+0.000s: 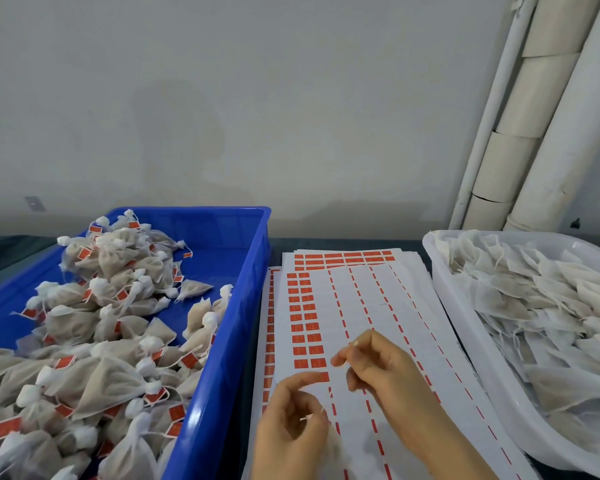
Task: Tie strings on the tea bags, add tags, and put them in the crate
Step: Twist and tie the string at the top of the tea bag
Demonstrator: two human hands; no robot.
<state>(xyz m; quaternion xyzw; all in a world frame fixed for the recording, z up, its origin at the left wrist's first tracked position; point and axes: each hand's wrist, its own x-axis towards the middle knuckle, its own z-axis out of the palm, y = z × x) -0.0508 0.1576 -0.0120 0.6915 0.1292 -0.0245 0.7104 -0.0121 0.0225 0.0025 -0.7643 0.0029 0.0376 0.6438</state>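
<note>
Left of the fingers, the crate [253, 271] already holds many tagged bags [111, 375]. Right of them, a tub [439, 282] is full of untied bags [551, 306], so much work is left. The left hand [291, 420] pinches a string [308, 417]. The right hand [381, 372] has its fingertips together above the tag sheets [361, 306]; on what, I cannot tell.

Tied tea bags [94, 327] heaped in blue crate [253, 258]; tag sheets [354, 306] beside.

Wall [222, 98] behind the table [4, 249]
Cream segmented pipes [510, 161], one thin white pipe [486, 133], at the far right corner; a small grey plate [34, 203] (perhaps a socket) above the far left edge.
</note>
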